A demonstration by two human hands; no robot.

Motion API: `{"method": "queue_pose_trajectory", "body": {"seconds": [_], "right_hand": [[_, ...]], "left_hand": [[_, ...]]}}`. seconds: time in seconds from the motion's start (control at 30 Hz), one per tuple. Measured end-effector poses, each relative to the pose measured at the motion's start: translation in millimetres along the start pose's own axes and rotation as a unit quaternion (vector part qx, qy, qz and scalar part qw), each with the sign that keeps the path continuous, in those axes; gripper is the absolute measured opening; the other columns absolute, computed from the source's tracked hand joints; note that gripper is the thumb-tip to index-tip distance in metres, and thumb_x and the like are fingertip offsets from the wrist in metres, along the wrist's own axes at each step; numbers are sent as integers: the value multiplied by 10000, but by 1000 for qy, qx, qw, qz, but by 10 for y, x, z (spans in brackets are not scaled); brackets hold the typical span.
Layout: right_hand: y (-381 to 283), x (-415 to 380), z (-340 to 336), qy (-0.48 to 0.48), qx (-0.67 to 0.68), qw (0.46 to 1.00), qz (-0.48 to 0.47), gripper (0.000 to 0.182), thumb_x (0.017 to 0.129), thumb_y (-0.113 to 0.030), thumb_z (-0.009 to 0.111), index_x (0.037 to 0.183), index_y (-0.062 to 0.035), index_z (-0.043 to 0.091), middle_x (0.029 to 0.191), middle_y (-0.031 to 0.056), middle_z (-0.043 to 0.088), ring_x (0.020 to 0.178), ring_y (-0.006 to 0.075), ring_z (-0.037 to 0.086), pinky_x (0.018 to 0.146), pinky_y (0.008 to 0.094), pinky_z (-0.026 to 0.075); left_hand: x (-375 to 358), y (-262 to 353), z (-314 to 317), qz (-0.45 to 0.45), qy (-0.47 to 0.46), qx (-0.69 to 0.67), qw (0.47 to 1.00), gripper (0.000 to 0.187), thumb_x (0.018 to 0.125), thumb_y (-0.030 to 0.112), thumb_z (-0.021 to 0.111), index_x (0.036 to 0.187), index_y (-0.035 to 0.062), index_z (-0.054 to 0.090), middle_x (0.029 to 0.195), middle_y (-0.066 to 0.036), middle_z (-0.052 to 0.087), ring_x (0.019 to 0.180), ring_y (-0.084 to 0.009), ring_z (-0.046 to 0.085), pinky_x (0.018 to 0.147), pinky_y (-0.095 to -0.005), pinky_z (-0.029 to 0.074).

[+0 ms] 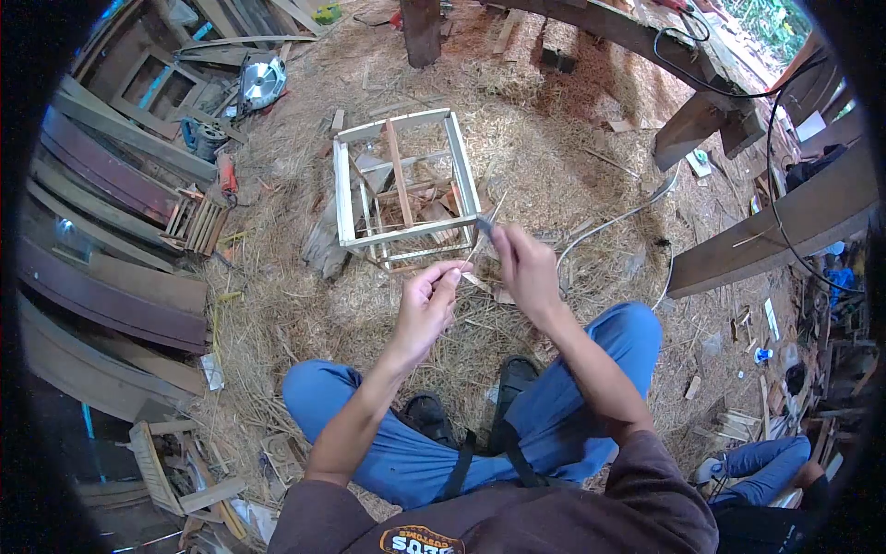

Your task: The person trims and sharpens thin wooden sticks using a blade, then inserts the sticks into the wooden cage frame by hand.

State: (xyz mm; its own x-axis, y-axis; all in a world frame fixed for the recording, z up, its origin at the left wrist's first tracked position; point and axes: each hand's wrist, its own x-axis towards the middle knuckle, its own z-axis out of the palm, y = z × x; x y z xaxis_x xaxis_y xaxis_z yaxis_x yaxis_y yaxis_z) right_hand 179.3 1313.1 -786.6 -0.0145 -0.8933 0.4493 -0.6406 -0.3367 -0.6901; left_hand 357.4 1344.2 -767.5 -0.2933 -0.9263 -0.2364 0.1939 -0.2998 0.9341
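Just beyond my hands, a pale wooden frame [466, 166] shaped like an open box stands on the shavings, with a reddish-brown slat [398, 171] across its top. My left hand [429, 305] pinches one end of a thin light wooden strip [477, 249] below the frame's near side. To its right, my right hand [528, 268] is closed round a small dark tool [484, 225], perhaps a blade, held near the strip and the frame's near right corner. Most of the tool is hidden by the fingers.
Planks [120, 268] and a circular saw [263, 81] lie at the left. Heavy beams [775, 231] and a black cable [773, 175] are at the right. Another person's legs [761, 466] show at the lower right. Shavings [572, 138] cover the ground.
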Motion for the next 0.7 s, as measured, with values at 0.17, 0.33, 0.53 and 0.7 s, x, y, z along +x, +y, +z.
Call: {"method": "queue_pose_trajectory", "body": {"seconds": [0.17, 0.33, 0.53, 0.7], "right_hand": [[15, -15, 26, 2, -19, 999, -27, 200, 989, -201, 597, 854, -56, 575, 698, 180, 622, 592, 386, 624, 484, 436, 460], [-101, -115, 75, 6, 14, 997, -73, 219, 997, -155, 583, 839, -5, 561, 649, 191, 538, 542, 361, 554, 506, 420, 425], [-36, -45, 56, -5, -5, 999, -33, 186, 981, -196, 606, 876, -43, 589, 699, 182, 622, 581, 349, 634, 499, 440, 479], [36, 10, 9, 3, -38, 999, -18, 188, 982, -202, 605, 873, -50, 594, 672, 162, 618, 552, 317, 632, 487, 430, 482]], "left_hand": [[43, -64, -62, 2, 7, 16, 1000, 283, 1060, 215, 492, 1219, 16, 615, 595, 120, 373, 455, 15, 292, 400, -196, 217], [40, -65, -38, 7, 12, 3, 1000, 271, 1057, 198, 495, 1218, 8, 604, 599, 126, 340, 449, 25, 262, 394, -184, 197], [37, -81, -45, 17, 12, 22, 1000, 285, 1055, 208, 502, 1224, 15, 624, 598, 113, 392, 463, 8, 305, 406, -205, 230], [4, -58, -50, 33, 11, 54, 998, 280, 1044, 191, 522, 1220, 8, 640, 632, 111, 409, 508, 12, 328, 440, -202, 239]]}}
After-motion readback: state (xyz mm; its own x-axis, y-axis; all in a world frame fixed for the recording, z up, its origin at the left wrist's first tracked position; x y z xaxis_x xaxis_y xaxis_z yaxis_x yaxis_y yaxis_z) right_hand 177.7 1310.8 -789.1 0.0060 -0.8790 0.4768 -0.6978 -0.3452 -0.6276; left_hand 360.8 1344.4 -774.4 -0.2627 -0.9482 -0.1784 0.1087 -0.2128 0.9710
